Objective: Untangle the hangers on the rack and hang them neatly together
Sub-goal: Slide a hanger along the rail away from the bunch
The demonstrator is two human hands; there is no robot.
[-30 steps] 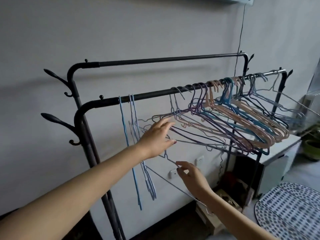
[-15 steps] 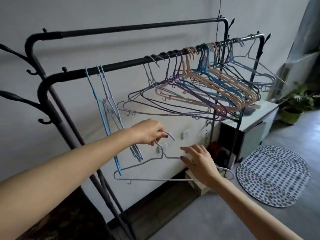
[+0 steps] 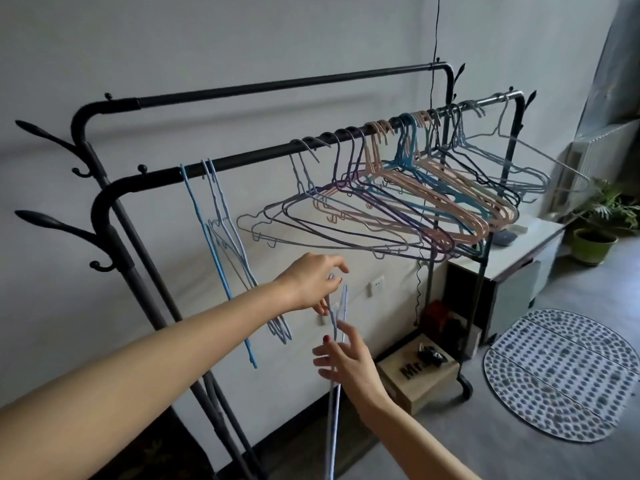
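Your left hand point(image 3: 313, 284) has a pale lilac wire hanger point(image 3: 335, 341) pinched at its hook end, fingers point(image 3: 327, 308) closed around the thin wire just below the hook. Your right hand point(image 3: 349, 362) sits directly beneath, fingers spread and only loosely curled against the same hanger, more steadying than gripping; I cannot tell whether the thumb is actually pressing the wire.

The hanger is off the rack and seen almost edge-on: its long axis runs near vertical, hook uppermost at your left hand, the body trailing down past your right wrist toward the bottom of the view. It hangs in front of and well below the front rail point(image 3: 242, 160), between the 2 groups there.

Those groups are what matter. To your left, about 3 blue hangers point(image 3: 221, 233) dangle steeply from the rail. To your right, the tangled bunch point(image 3: 398, 209) of purple, peach, teal and dark hangers fans out, well apart from the blue ones.

The hook needs to travel up and slightly left to reach bare rail. Your left hand is the nearer hand and already has the hook, so it should probably lead, while your right keeps the lower end from swinging into the bunch.
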